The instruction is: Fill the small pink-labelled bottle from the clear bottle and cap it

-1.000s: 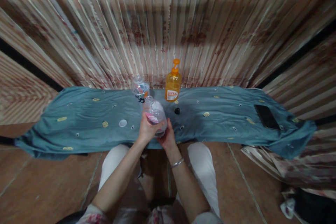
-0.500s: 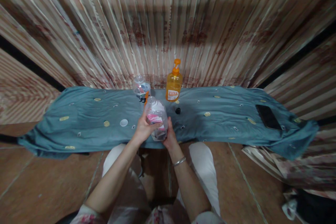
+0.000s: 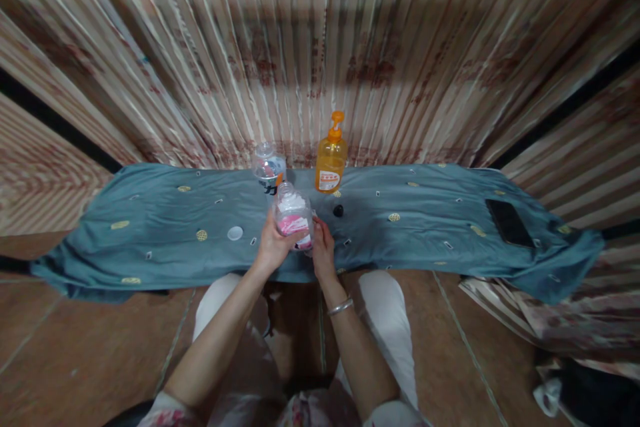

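Head view | our left hand [image 3: 274,245] clamped round the pink-labelled clear bottle [image 3: 290,210], neck up, over the worktop's [image 3: 165,250] near edge | our right hand [image 3: 323,247] at its right side, fingers curled, grip unclear | beyond, we note a second clear bottle [image 3: 269,165], orange pump bottle [image 3: 330,163] | black cap [image 3: 339,211] nearby, right

Phone [image 3: 510,223] laid flat on a patterned teal cloth [image 3: 425,247], striped curtain [image 3: 380,27] hung behind, dark bars [image 3: 570,102] slanted at both sides, brown tiles [image 3: 435,347] seen below
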### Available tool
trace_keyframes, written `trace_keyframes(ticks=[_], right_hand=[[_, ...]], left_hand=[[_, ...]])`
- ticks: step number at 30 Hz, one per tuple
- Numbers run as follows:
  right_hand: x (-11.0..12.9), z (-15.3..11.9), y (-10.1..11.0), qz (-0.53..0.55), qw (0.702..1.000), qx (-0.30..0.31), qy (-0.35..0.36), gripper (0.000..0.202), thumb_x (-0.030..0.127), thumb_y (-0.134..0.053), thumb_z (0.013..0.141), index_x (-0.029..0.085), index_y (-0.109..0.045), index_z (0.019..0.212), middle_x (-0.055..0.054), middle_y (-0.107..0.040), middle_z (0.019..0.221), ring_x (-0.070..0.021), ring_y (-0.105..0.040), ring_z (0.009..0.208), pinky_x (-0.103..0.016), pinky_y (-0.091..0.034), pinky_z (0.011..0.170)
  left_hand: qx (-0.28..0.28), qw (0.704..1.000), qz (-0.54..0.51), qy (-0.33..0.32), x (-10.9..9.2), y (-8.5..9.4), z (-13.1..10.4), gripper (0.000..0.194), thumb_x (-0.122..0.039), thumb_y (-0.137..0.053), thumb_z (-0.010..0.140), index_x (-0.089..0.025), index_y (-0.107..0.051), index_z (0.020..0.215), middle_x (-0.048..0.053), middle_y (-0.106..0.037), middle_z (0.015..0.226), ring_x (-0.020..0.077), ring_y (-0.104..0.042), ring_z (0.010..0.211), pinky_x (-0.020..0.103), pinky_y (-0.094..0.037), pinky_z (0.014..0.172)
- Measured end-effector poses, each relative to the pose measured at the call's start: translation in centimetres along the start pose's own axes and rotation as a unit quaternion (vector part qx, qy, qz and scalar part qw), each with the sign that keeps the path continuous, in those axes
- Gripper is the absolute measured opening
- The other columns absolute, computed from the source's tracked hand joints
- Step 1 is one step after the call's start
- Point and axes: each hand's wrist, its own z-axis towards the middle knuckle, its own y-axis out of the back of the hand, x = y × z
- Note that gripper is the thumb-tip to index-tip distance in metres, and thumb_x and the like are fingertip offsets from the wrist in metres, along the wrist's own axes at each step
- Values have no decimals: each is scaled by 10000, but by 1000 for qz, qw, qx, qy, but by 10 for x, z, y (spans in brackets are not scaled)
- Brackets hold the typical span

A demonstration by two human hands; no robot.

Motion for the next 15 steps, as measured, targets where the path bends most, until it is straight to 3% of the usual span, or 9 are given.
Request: trace_keyframes(ticks=[6, 11, 15], right_hand=[[27, -10, -16, -95, 990, -27, 97, 429, 516, -582, 903, 239, -696, 1211, -63, -712, 1319, -212, -599, 1253, -422, -405, 1160], [56, -23, -33, -128, 980, -1, 152, 500, 523, -516, 951, 218, -642, 1327, -91, -649, 1424, -213, -576, 1318, -431, -378, 1194], [65, -32, -35, -131, 976, 24, 172, 532, 518, -574, 926, 249, -613, 1383, -67, -553, 1540, -210, -470, 1439, -423, -290, 1252]], left_hand=[[-18, 999, 25, -9, 16, 5, 4, 861, -391, -934, 489, -178, -570, 1240, 59, -717, 1082, 233, -697, 935, 368, -563, 916], [-26, 999, 19, -26, 21, 5, 8, 915, -406, -921, 501, -173, -536, 1298, 85, -719, 1127, 239, -705, 944, 371, -568, 913], [-23, 999, 10, -28, 15, 4, 8, 907, -411, -904, 532, -172, -526, 1320, 99, -721, 1163, 255, -713, 997, 376, -571, 934]])
